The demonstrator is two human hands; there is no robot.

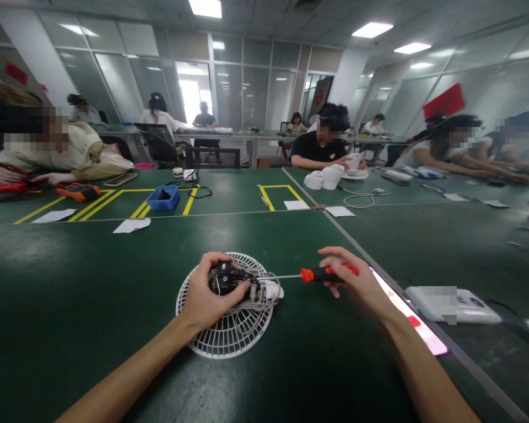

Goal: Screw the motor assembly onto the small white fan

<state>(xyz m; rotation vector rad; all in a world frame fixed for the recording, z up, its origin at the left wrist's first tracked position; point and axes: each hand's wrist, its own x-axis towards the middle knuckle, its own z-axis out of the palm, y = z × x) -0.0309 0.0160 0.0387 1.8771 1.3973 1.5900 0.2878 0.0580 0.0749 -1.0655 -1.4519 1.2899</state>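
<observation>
A round white fan grille [223,346] lies on the green table in front of me. Over it, my left hand [209,291] grips a small black fan motor [224,276], thumb on the near side and fingers around the far side. A pale cord [251,305] and a white plastic piece [272,289] lie beside the motor on the grille. My right hand [346,273] holds a screwdriver [321,274] by its red and black handle. The shaft points left and its tip reaches the motor's right end; the exact contact point is too small to make out.
Right of my right arm lie a bright screen [417,320] and a white device with a cable [467,308]. A blue bin [163,198] and paper slips [132,225] are farther off. Across the table, a co-worker [321,144] handles white parts; others sit at left and right.
</observation>
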